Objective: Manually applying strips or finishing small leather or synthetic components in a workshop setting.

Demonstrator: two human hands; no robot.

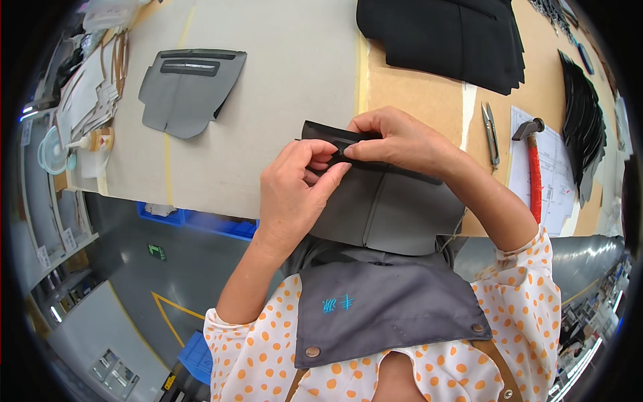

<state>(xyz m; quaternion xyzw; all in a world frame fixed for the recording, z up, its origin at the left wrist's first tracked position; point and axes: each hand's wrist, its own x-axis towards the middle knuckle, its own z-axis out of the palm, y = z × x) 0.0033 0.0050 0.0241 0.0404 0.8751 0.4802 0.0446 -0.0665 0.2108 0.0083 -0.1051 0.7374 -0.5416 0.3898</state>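
Note:
A dark grey panel (402,208) with a centre seam and a black band (321,130) along its top hangs over the table's near edge. My left hand (295,184) pinches the black band, its thumb and index fingertips beside a small dark opening or piece too small to tell. My right hand (398,141) grips the band from the right, fingers behind it and thumb on the front, almost touching my left fingertips.
A grey piece with slots (181,100) lies left on the table (281,74). Black panels (442,47) are stacked behind; snips (491,134), a red-handled hammer (534,174), paper sheets (556,194) and black pieces (579,120) lie right. A glue bottle (100,139) stands left.

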